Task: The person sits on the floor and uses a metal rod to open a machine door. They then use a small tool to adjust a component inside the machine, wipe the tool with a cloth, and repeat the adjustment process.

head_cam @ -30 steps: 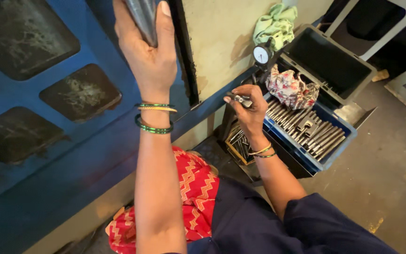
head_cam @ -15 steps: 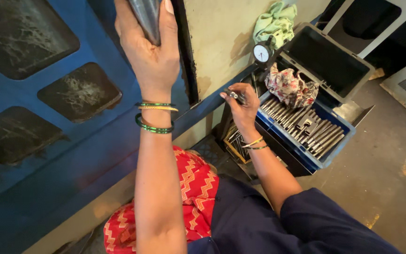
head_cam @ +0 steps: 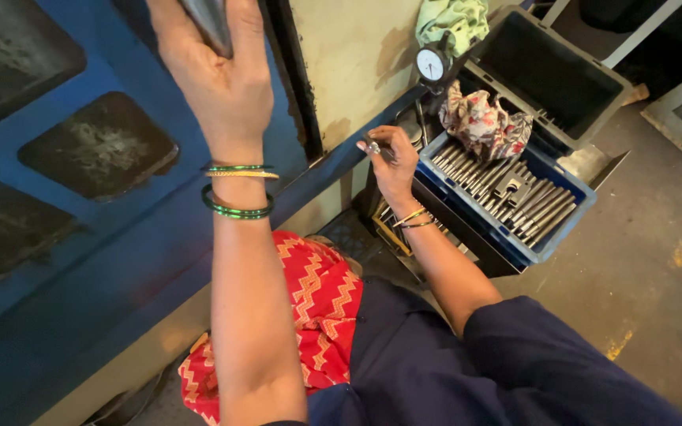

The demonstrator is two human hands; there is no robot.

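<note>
Here the left hand (head_cam: pixel 219 75) is raised at the far left, wrapped around a grey metal piece (head_cam: pixel 208 24) cut off by the top edge. The right hand (head_cam: pixel 392 162) pinches a small metal part (head_cam: pixel 373 147), too small to identify, just left of the blue tray (head_cam: pixel 566 229) of steel rods (head_cam: pixel 507 189).

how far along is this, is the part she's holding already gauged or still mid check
Mid-check, it seems. Done: the blue case of metal pins is open, and one small pin is out in the right hand. In hand: the left hand holds a grey metal part up at the blue machine. Left: pin and part are apart, the dial gauge untouched.
</note>
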